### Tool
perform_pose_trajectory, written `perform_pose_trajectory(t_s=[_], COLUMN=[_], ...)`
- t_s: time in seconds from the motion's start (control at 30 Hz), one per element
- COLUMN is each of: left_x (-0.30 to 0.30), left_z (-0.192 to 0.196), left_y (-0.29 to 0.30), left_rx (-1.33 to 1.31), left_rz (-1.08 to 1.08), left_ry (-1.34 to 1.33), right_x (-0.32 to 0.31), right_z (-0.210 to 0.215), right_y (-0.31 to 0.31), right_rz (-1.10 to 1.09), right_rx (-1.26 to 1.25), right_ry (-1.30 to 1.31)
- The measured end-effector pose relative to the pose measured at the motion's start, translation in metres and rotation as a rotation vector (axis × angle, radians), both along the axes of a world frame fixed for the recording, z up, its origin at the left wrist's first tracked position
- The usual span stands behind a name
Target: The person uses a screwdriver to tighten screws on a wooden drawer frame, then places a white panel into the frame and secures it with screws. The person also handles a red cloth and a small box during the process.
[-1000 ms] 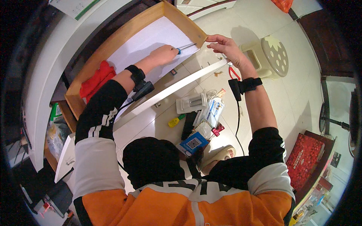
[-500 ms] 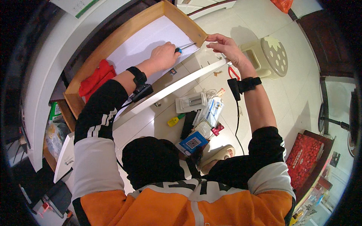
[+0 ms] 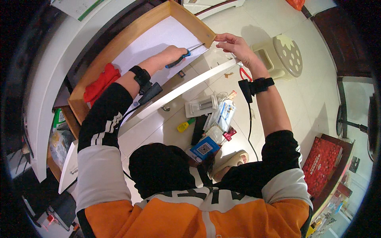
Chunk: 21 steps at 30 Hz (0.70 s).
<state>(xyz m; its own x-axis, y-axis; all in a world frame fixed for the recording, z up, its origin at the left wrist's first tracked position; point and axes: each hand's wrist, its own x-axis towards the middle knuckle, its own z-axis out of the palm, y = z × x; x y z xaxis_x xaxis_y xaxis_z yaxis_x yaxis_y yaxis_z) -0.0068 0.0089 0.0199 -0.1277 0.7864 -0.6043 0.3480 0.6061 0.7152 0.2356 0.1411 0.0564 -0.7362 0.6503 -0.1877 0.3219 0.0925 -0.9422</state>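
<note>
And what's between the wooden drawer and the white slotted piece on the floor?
Head view: the white board slants between wooden drawer and slotted piece, with a small dark item on the board's drawer side.

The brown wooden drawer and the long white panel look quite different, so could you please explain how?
The brown wooden drawer is box-like, with raised walls and a pale base; the long white panel shows as a narrow strip. The drawer holds a crumpled red cloth; the panel has none on it. Both are long and slant up toward the picture's right.
</note>
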Motion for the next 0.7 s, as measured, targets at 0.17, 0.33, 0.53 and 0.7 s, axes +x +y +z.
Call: perform_pose_trajectory(t_s=[0.17,0.33,0.53,0.7], left_x=[-0.001,0.0,0.0,0.003], left_z=[-0.002,0.001,0.008,0.006], left_y=[-0.01,-0.011,-0.016,-0.017], left_rx=[0.018,0.102,0.599,0.577], left_rz=[0.023,-0.141,-0.378,-0.201], left_ry=[-0.317,0.013,0.921,0.746], right_x=[-0.002,-0.001,-0.003,-0.002], right_z=[-0.001,-0.001,0.001,0.003], right_y=[0.0,0.002,0.003,0.002], right_rz=[-0.021,0.014,0.019,0.024], right_rx=[-0.021,-0.005,-0.011,-0.022], right_ry=[-0.012,-0.086,-0.086,-0.051])
